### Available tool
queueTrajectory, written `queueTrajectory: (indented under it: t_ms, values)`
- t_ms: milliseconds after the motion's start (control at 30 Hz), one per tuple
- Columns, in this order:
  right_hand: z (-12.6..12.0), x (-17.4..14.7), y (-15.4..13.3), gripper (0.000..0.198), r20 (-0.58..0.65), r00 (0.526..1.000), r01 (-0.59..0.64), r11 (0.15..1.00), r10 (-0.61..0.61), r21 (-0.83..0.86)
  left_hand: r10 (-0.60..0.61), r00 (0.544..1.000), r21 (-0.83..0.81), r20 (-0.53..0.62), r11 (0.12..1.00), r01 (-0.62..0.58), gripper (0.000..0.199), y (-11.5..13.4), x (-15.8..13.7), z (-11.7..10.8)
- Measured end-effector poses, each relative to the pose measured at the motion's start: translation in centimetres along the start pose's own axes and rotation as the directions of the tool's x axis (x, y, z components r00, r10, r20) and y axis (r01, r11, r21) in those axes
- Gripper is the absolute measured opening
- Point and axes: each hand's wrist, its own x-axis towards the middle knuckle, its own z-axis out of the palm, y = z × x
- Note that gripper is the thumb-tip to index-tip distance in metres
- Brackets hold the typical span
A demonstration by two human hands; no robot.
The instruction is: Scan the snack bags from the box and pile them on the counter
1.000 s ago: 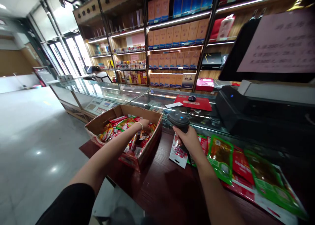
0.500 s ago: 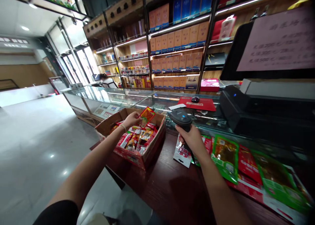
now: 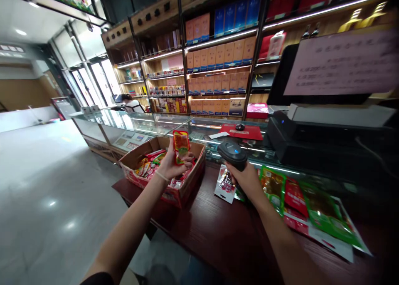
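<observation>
My left hand [image 3: 171, 165] grips a small red-edged snack packet [image 3: 181, 145] upright above a cardboard box [image 3: 182, 195]. Inside the box lie many small snack packets [image 3: 149, 165], mostly red, yellow and green. In my right hand [image 3: 246, 177] is a black barcode scanner [image 3: 232, 152] with a blue light on top, its head turned away from me. Beneath the scanner, on the dark red wooden tabletop, rests a white hanging packet [image 3: 225, 185], partly covered by my right hand.
Several larger green [image 3: 326, 212] and red [image 3: 294, 197] food pouches lie to the right. Behind is a glass counter [image 3: 199, 127] bearing a red mat [image 3: 254, 132] and a mouse [image 3: 240, 127]. A black register machine [image 3: 305, 139] stands at right; stocked shelves [image 3: 218, 54] line the wall.
My left hand has turned and stood the snack packet upright, closer to the scanner side of the box. My right hand still holds the scanner. The view has shifted slightly right.
</observation>
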Motion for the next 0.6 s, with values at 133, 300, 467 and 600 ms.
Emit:
queueTrajectory:
  t_ms: [133, 300, 467, 600]
  values:
    - [-2.9, -0.8, 0.5, 0.031, -0.05, 0.999, -0.006, 0.989, -0.002, -0.151, -0.061, 0.991, 0.045, 0.115, 0.997, 0.056, 0.034, -3.1, 0.5, 2.5]
    - [-6.8, -2.1, 1.9, 0.029, -0.11, 0.993, -0.061, 0.971, 0.036, -0.23, -0.155, 0.98, 0.254, 0.122, 0.96, 0.12, 0.023, -7.1, 2.4, 3.7]
    - [-9.6, -3.7, 4.2, 0.03, -0.124, 0.988, -0.119, 0.97, 0.094, -0.213, 0.105, 0.994, 0.604, 0.039, 0.79, -0.107, 0.035, -13.2, 5.1, 1.7]
    - [-10.6, -4.7, 6.5, 0.034, -0.136, 0.977, -0.181, 0.975, 0.164, -0.126, 0.445, 0.893, 0.82, 0.066, 0.485, -0.303, 0.037, -17.7, 7.6, -2.3]
